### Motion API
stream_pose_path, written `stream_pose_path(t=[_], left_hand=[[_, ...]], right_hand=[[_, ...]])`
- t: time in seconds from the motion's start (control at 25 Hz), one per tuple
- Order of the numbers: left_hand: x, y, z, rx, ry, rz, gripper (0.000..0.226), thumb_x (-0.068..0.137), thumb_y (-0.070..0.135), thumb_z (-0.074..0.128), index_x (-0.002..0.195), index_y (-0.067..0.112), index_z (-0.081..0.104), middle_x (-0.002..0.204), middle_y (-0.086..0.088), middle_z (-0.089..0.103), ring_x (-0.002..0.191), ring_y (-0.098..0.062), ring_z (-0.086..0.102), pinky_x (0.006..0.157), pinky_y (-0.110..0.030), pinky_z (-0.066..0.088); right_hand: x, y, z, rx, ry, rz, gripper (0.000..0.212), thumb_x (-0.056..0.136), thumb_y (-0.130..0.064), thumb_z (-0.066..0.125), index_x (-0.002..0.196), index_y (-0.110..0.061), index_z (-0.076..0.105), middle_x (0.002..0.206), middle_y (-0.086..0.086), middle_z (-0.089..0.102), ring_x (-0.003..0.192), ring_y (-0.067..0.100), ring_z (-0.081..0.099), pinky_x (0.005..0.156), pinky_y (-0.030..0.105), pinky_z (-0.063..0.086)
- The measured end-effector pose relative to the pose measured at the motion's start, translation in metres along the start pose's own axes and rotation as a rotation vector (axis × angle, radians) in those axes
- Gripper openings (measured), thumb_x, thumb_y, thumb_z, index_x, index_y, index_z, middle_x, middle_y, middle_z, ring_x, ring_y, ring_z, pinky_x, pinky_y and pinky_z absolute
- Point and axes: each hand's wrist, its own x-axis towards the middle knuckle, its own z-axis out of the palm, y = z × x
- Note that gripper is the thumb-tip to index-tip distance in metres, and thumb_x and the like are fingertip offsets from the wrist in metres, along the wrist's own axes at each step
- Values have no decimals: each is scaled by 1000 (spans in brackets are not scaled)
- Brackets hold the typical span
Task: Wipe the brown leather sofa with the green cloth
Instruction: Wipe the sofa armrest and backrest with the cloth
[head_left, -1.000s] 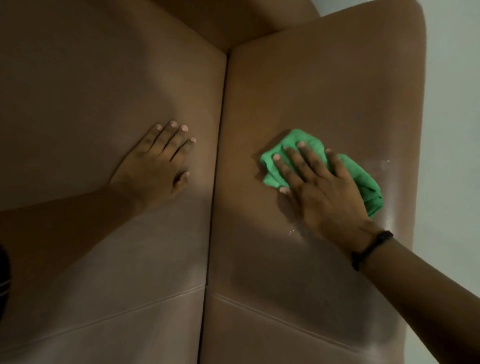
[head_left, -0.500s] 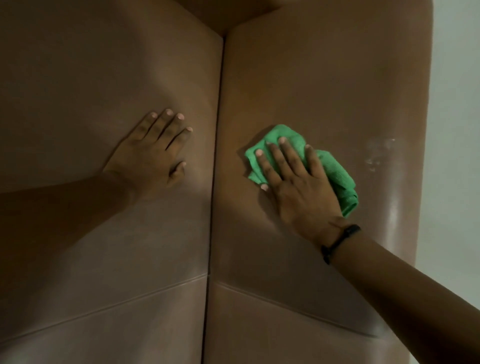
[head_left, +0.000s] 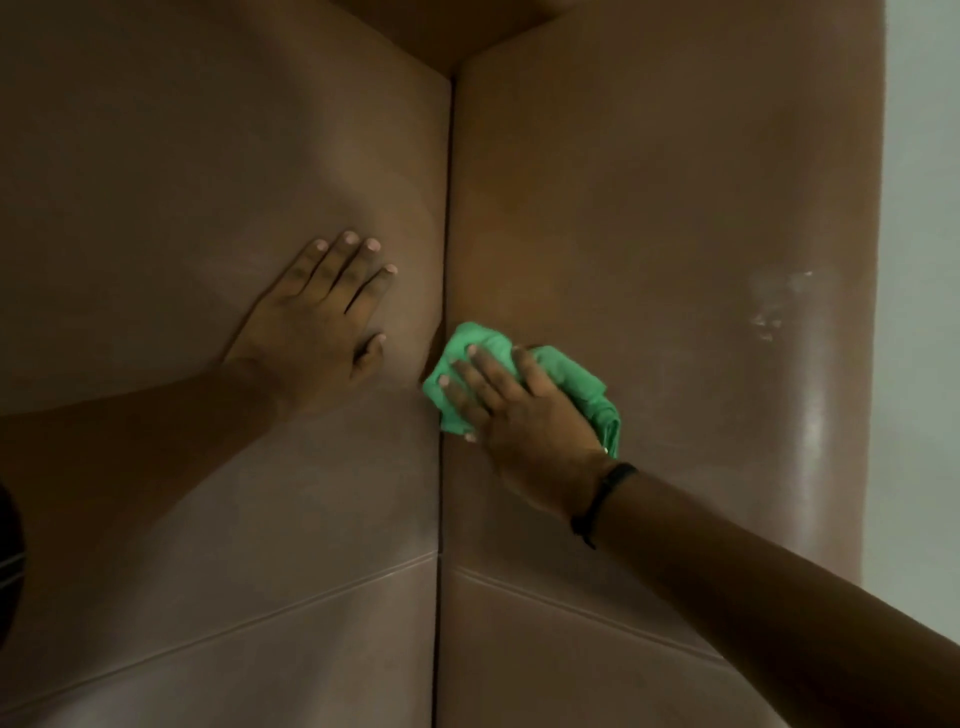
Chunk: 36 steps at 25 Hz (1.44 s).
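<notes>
The brown leather sofa (head_left: 649, 182) fills the view as two cushions split by a dark vertical seam (head_left: 447, 260). A crumpled green cloth (head_left: 576, 379) lies on the right cushion, its left edge touching the seam. My right hand (head_left: 519, 415) presses flat on the cloth, fingers spread over it, a dark band on the wrist. My left hand (head_left: 322, 322) rests flat on the left cushion, fingers apart, holding nothing.
A pale smudge (head_left: 769, 301) marks the right cushion near its outer edge. A light wall or floor (head_left: 924, 312) runs along the sofa's right side. Stitched seams (head_left: 571, 603) cross both cushions lower down.
My right hand has slid the green cloth leftward across the right cushion until it reaches the centre seam. My left hand stays planted on the left cushion.
</notes>
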Motion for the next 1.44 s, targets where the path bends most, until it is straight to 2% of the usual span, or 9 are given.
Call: stream_pose_path(t=[0.16, 0.24, 0.36, 0.48, 0.64, 0.8, 0.96, 1.12, 1.44], left_hand=[[1, 0, -4, -16, -13, 2, 83, 100, 48, 41, 172, 7, 32, 180, -24, 29, 168, -44, 24, 140, -57, 15], [1, 0, -4, -25, -8, 3, 82, 100, 47, 42, 171, 6, 33, 179, -25, 30, 168, -44, 25, 140, -57, 16], [0, 1, 0, -16, 19, 11, 82, 101, 47, 41, 172, 6, 33, 180, -24, 30, 168, -43, 25, 140, -57, 15], [1, -2, 2, -18, 24, 13, 83, 100, 48, 41, 171, 7, 32, 179, -24, 30, 167, -45, 25, 139, -57, 13], [-1, 0, 8, -54, 58, 10, 81, 101, 48, 38, 170, 5, 35, 177, -27, 32, 165, -49, 26, 138, -58, 12], [0, 1, 8, -76, 76, 16, 81, 101, 49, 37, 170, 5, 34, 177, -28, 31, 166, -49, 25, 139, -58, 10], [-3, 2, 4, -87, 57, 20, 82, 102, 48, 37, 170, 3, 35, 178, -29, 30, 166, -49, 24, 138, -59, 12], [-3, 2, 13, -93, 99, 23, 81, 102, 49, 37, 170, 5, 34, 178, -28, 31, 166, -48, 25, 139, -58, 13], [3, -3, 29, -106, 111, 0, 83, 103, 52, 33, 173, 10, 27, 181, -24, 24, 169, -45, 20, 141, -57, 10]], right_hand=[[-25, 27, 10, -35, 99, 12, 64, 111, -39, 26, 172, -18, 20, 178, 7, 23, 166, 30, 13, 130, 59, 11], [-8, 32, 2, -4, 117, 154, 66, 114, -43, 27, 173, -18, 10, 180, 7, 15, 167, 29, 3, 130, 59, 4], [4, 1, 2, -11, 32, 32, 66, 115, -40, 22, 172, -16, -2, 181, 10, 1, 166, 32, -5, 131, 60, -2], [-67, 16, 14, -68, 77, 11, 64, 112, -39, 28, 172, -18, 19, 178, 7, 24, 165, 30, 15, 132, 59, 11], [-83, 53, 2, 37, 232, 411, 65, 113, -44, 25, 173, -20, 14, 178, 8, 21, 167, 28, 8, 131, 58, 4], [-103, 18, 21, 7, 94, 196, 65, 116, -44, 21, 173, -20, 1, 181, 6, 8, 167, 26, -4, 132, 57, -3], [-115, 57, 9, -5, 253, 459, 64, 114, -44, 25, 173, -21, 12, 178, 8, 22, 167, 28, 6, 131, 57, 2], [-104, 52, 4, -17, 219, 329, 65, 113, -44, 25, 172, -20, 16, 178, 8, 24, 167, 28, 9, 132, 57, 6], [-63, 143, -44, -55, 325, 509, 64, 114, -47, 28, 172, -20, 20, 175, 14, 30, 165, 35, 16, 128, 59, 14]])
